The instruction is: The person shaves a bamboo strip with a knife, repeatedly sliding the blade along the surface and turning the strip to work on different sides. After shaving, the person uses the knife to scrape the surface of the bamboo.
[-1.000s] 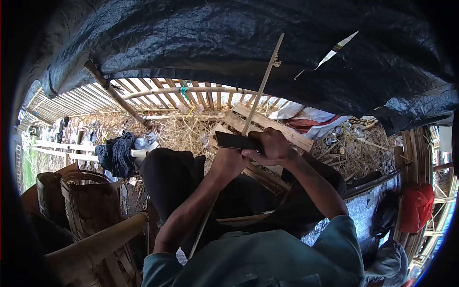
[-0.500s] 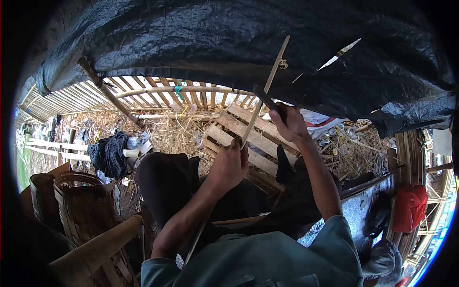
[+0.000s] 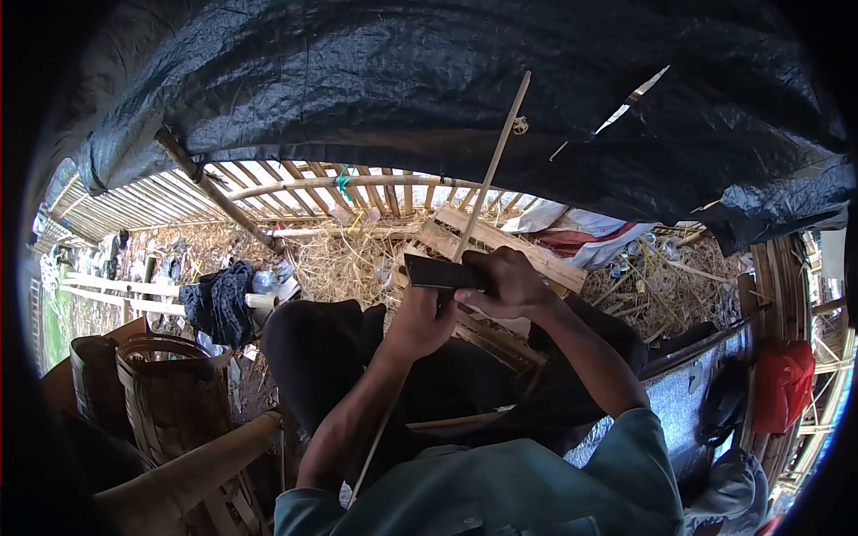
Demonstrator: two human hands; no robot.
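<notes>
A long, thin bamboo strip (image 3: 494,161) slants from upper right, through my hands, down past my left forearm. My left hand (image 3: 418,323) is closed around its middle. My right hand (image 3: 508,284) is wrapped round the handle of a dark-bladed knife (image 3: 435,272), just above and right of the left hand. The broad, flat blade points left and crosses over the strip close to my left fingers. Its handle is hidden in my right fist. Both hands are nearly together over my dark-trousered knees.
Wooden slats (image 3: 465,237) lie on straw ahead. A black tarp (image 3: 357,80) hangs low across the top. Woven bamboo baskets (image 3: 174,384) and a thick bamboo pole (image 3: 201,456) stand at left. A red bag (image 3: 782,384) hangs at right. White sacking (image 3: 603,241) lies beyond my right hand.
My right hand has drawn the knife down along the strip toward my left hand. The blade has turned from pointing up and left to lying nearly level. My left hand still grips the strip.
</notes>
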